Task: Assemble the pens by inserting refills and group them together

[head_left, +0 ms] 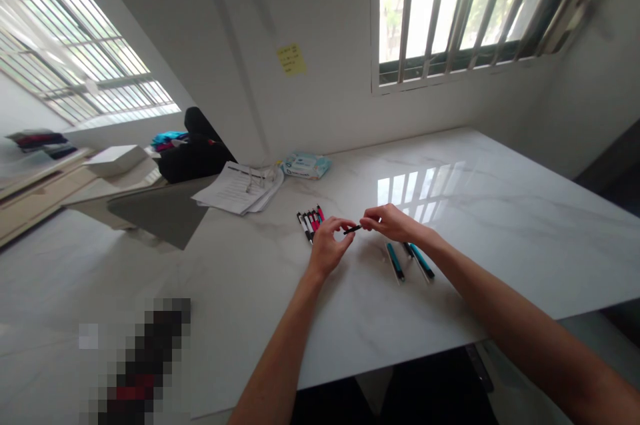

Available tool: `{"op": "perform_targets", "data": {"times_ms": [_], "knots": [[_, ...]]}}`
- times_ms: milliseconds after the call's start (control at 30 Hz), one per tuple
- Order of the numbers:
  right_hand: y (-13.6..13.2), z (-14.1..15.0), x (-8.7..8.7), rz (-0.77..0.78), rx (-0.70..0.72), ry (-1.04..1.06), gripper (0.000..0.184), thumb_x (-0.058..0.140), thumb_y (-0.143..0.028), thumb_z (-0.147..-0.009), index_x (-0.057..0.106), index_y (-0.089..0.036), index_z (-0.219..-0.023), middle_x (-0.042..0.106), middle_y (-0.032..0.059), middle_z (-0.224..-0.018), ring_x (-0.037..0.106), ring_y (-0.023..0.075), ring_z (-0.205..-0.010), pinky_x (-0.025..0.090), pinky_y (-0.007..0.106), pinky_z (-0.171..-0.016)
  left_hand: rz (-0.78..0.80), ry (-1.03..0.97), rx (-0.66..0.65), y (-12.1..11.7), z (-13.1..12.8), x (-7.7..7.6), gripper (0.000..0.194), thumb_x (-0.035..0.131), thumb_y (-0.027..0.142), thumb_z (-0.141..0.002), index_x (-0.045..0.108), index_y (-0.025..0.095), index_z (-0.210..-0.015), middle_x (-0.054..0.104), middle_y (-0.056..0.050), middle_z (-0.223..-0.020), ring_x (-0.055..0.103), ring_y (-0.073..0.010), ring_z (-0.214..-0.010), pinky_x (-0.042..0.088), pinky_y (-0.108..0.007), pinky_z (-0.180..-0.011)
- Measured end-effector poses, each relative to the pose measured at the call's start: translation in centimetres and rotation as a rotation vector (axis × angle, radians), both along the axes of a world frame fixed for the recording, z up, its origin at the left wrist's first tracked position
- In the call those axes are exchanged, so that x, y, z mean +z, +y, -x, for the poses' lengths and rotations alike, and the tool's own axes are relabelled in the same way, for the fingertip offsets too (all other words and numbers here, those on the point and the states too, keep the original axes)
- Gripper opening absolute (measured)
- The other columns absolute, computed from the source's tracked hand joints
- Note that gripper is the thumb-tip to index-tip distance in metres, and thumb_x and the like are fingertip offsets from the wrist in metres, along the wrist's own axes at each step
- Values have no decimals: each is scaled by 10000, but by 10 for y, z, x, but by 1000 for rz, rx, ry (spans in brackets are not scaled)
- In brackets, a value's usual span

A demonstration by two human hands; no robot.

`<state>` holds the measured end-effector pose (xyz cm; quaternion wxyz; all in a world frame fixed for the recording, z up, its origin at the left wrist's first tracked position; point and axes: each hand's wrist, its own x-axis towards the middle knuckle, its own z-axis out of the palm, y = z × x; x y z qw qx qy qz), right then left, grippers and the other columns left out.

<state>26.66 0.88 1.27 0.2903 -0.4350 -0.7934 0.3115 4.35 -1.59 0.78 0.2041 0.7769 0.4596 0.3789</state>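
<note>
Above the table, a short black pen or pen part (352, 229) is pinched between the thumb and fingers of my left hand (327, 248). My right hand (390, 222) is closed at its other end, fingertips pressed together; any small piece inside them is hidden. Just beyond my left hand lies a row of several pens (307, 219), white, black and pinkish red, partly covered by that hand. Under my right forearm are a teal and black pen (395, 261) and another teal pen (423, 261), with a dark piece (407, 250) between them.
Behind the pens sit a wipes packet (306, 165) and stacked papers (239, 189) with glasses on top. A grey panel (155, 211) and a black bag (197, 155) stand left. The marble-patterned table (500, 211) meets the wall, which bears a yellow note (291, 59).
</note>
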Motion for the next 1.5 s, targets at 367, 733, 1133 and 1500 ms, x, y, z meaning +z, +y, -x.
{"op": "perform_targets", "data": {"times_ms": [367, 733, 1133, 1500], "knots": [[-2, -1, 4, -14, 37, -34, 227, 651, -402, -917, 736, -194, -947, 731, 30, -796, 618, 146, -686, 424, 242, -638, 6, 3, -9, -1, 0, 0, 139, 691, 214, -855, 761, 244, -971, 694, -25, -911, 613, -183, -858, 481, -334, -833], [-6, 4, 8, 11, 67, 1, 274, 547, -337, -969, 728, -178, -839, 708, 13, -722, 584, 123, -640, 394, 227, -615, 323, -447, -162, -1, -4, -3, 304, 805, 337, -784, 746, 190, -1044, 727, -70, -954, 681, -200, -893, 531, -328, -826], [-21, -5, 46, -268, -153, 250, 329, 585, -297, -935, 655, -225, -1249, 720, 60, -1019, 637, 175, -832, 523, 288, -720, 425, -668, -49, 2, -5, 0, 439, 852, 285, -685, 690, 208, -1085, 578, 14, -882, 589, -111, -807, 508, -244, -780], [-62, -3, 25, -169, -96, -267, 202, 634, -281, -927, 781, -289, -1065, 677, 8, -664, 609, 178, -626, 438, 312, -673, 421, -759, -41, 6, 0, 0, 514, 852, 309, -681, 666, 213, -1151, 640, -11, -926, 625, -128, -847, 517, -266, -834]]}}
